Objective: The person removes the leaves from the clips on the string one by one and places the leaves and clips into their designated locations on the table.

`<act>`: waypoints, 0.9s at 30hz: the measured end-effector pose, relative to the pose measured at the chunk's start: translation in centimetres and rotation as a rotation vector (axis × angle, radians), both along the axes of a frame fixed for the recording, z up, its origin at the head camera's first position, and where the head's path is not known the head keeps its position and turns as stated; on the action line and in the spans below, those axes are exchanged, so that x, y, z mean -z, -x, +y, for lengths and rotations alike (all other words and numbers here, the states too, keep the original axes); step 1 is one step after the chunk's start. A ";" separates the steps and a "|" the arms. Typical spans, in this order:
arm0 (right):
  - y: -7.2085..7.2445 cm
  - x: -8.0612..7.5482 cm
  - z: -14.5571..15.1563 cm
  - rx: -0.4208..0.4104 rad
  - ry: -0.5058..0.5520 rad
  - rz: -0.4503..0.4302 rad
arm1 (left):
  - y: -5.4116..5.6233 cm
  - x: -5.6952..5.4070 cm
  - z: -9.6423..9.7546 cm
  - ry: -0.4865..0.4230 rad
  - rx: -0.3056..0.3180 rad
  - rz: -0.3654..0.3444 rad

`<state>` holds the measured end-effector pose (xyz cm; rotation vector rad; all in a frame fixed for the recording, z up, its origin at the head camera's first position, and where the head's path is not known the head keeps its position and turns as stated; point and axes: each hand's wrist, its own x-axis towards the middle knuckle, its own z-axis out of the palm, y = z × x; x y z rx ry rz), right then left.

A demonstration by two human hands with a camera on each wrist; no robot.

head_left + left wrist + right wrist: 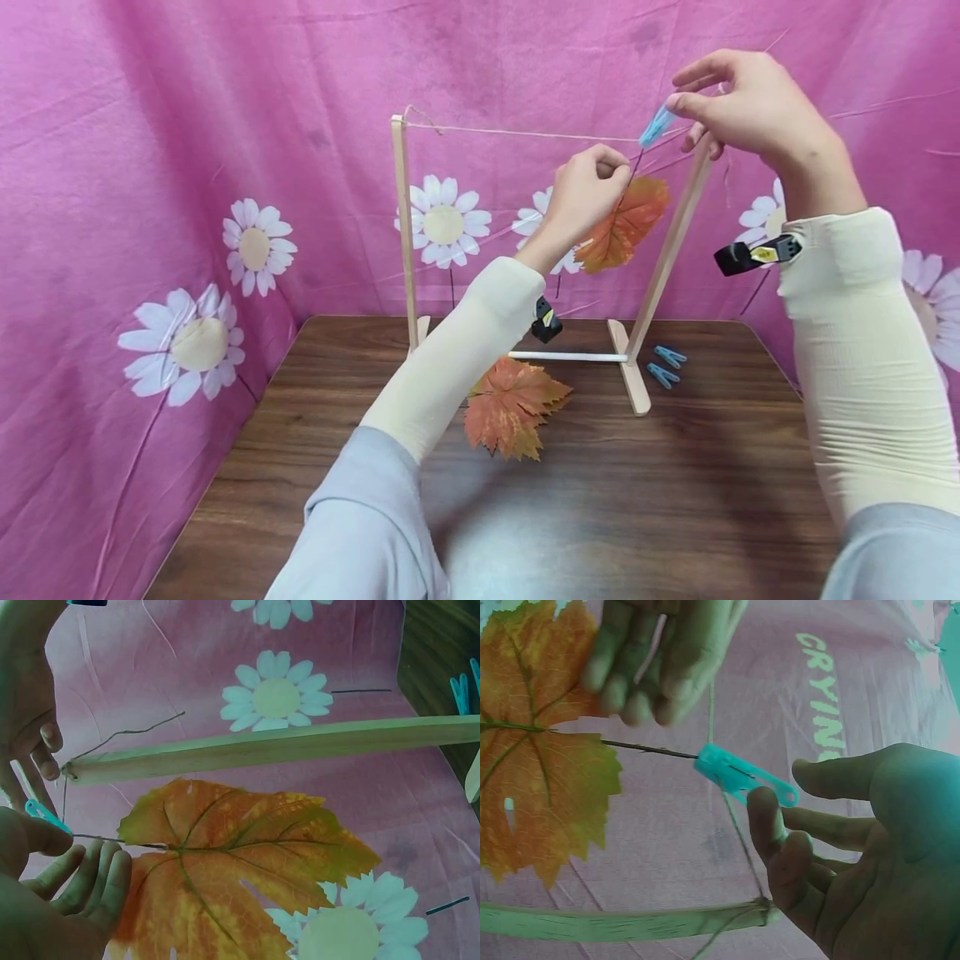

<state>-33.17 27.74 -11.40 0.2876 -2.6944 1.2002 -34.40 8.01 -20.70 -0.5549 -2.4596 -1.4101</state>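
A blue clothespin [657, 127] is clipped on the string [525, 132], its nose over the stem of an orange leaf [626, 223] that hangs below. My right hand [757, 112] is around the clothespin's handle end, thumb and fingers spread apart; a fingertip overlaps a handle in the right wrist view, and contact is unclear. Close beside the stem is my left hand [588, 187], fingers loosely bent. In the right wrist view the stem [649, 748] runs uncovered past the left fingertips [634, 709]. A second orange leaf [513, 408] lies on the table, partly behind my left forearm.
The string spans two wooden posts [405, 225] of a frame, joined low by a white rod [570, 357]. Beside the right foot [630, 375] lie two blue clothespins [663, 375] on the brown table [637, 500]. A pink cloth with daisies [337, 67] hangs behind.
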 end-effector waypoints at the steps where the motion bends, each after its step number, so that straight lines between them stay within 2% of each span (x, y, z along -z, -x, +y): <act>1: 0.1 0.1 0.0 -0.008 -0.016 -0.009 | 0.1 0.0 0.2 0.008 -0.001 0.006; 3: 0.2 0.4 0.0 -0.014 -0.043 -0.019 | 0.3 -0.1 0.6 0.019 0.000 0.008; 6: 0.3 0.7 0.0 -0.022 -0.030 -0.018 | 0.4 -0.3 1.0 0.021 0.005 -0.003; 17: 0.1 1.0 -0.1 -0.021 0.179 -0.021 | 0.3 -0.7 1.8 -0.047 0.028 -0.031; 27: -0.6 1.3 -0.3 -0.007 0.230 -0.008 | 0.2 -0.8 2.2 -0.060 0.008 -0.049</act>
